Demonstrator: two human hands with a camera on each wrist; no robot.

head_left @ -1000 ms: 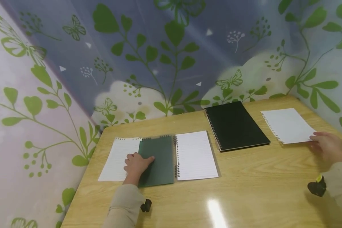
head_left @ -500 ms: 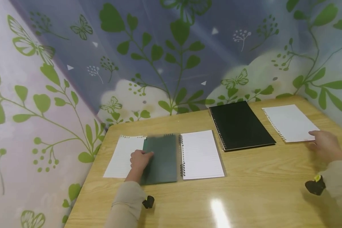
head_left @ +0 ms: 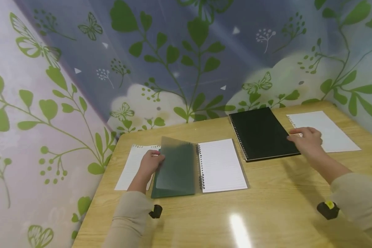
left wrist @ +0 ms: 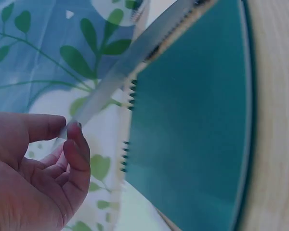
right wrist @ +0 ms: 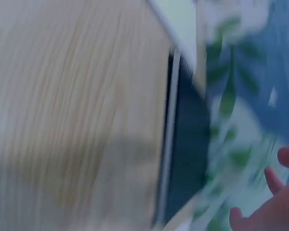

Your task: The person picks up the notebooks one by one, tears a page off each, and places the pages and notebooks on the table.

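My left hand point(head_left: 148, 164) pinches the edge of a translucent plastic cover point(head_left: 175, 146) between thumb and fingers, with that edge raised. Under it lies a dark green sheet point(left wrist: 192, 110) with notches along one edge. To its right is a spiral notebook's white lined page point(head_left: 223, 165), spiral on the left. A torn-out lined sheet point(head_left: 128, 172) lies partly behind my left hand. My right hand point(head_left: 308, 139) hovers near the corner of a black spiral notebook point(head_left: 260, 132), fingers loosely bent, holding nothing. A white perforated sheet point(head_left: 338, 134) lies beyond it.
Everything lies on a light wooden table point(head_left: 266, 196), which a leaf-patterned curtain point(head_left: 161, 69) borders at the back and sides. A small black device point(head_left: 328, 210) is strapped at each wrist.
My right hand has let go of the white sheet at the far right and moved left toward the black notebook. My left hand has lifted the translucent cover's edge off the green sheet.
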